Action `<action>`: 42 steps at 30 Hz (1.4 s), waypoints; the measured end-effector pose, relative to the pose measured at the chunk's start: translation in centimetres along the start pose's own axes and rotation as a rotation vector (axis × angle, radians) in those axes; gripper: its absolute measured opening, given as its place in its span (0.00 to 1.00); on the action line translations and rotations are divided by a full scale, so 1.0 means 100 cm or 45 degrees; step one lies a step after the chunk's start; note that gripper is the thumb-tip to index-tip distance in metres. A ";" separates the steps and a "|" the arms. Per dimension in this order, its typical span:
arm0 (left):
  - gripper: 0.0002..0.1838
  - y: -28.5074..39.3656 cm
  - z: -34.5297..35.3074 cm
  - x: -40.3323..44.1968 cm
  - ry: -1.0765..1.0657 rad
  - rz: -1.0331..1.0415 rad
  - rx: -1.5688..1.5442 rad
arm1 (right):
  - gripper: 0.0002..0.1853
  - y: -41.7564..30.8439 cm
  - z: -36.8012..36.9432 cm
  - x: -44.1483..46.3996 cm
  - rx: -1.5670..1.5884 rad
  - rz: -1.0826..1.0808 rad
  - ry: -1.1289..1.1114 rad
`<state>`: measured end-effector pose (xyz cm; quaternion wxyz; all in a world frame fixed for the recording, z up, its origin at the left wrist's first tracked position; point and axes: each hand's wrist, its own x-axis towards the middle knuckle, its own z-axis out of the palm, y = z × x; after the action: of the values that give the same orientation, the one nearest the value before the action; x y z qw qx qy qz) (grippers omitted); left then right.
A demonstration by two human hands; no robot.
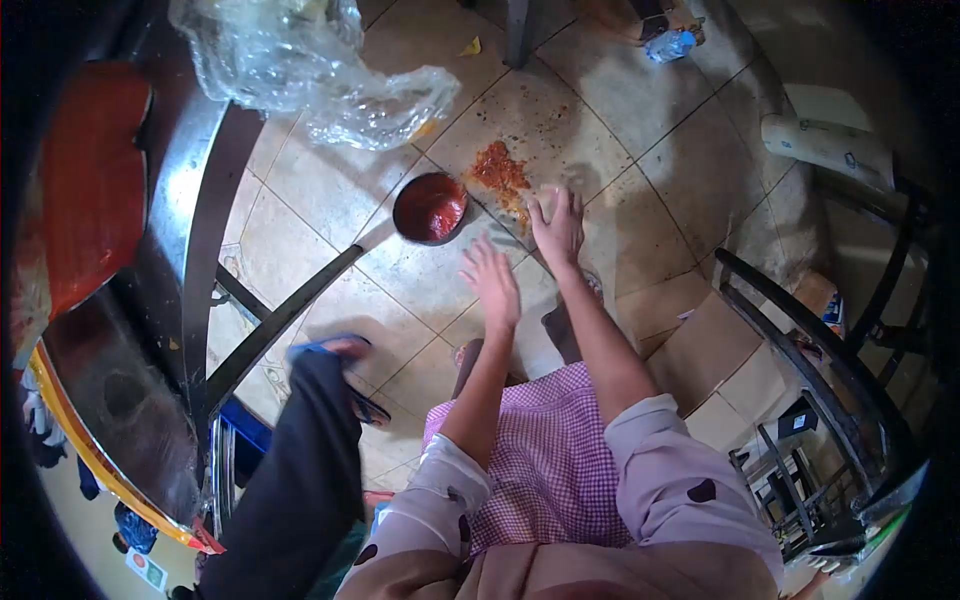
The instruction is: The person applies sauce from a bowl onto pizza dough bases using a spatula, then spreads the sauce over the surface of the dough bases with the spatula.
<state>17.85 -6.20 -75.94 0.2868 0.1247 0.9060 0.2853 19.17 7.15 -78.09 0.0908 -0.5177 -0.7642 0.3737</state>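
Observation:
Both of my arms reach down toward the tiled floor (400,290). Fingers spread, my left hand (493,287) hovers below a dark round pot (397,222) and holds nothing. Thick red sauce (436,212) fills part of that pot. My right hand (560,232) is just below a red, chunky spill (499,172) on the tiles; its thumb and fingers are apart, and nothing shows in it. Whether its fingertips touch the floor I cannot tell. Dark specks and wet smears lie around the spill.
Crumpled clear plastic (300,90) hangs at the upper left beside a dark table (130,400). Another person's leg (325,430) in a blue sandal stands at my left. Black chair frames (800,360) and flattened cardboard (705,350) are at right. A plastic bottle (670,45) lies at the back.

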 end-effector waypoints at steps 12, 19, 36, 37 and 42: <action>0.34 -0.090 -0.057 0.019 1.029 -0.548 0.173 | 0.20 -0.032 0.105 -0.062 0.171 -0.276 -0.500; 0.28 -0.182 -0.103 0.071 0.828 -0.571 -0.054 | 0.18 -0.021 0.121 -0.081 0.143 0.034 -0.677; 0.08 0.032 -0.124 -0.004 0.323 -0.440 -1.026 | 0.41 -0.086 -0.087 -0.097 1.149 0.283 -0.698; 0.09 0.065 -0.130 -0.017 0.340 -0.407 -1.092 | 0.38 -0.108 -0.115 -0.101 1.195 0.261 -0.483; 0.12 0.211 -0.188 -0.080 0.088 -0.180 -1.227 | 0.28 -0.176 -0.239 -0.104 1.201 0.285 -0.237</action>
<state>14.53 -0.68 -47.32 0.3002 -0.0936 0.6860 0.6561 23.63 6.39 -47.02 0.2062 -0.4635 -0.4564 0.7310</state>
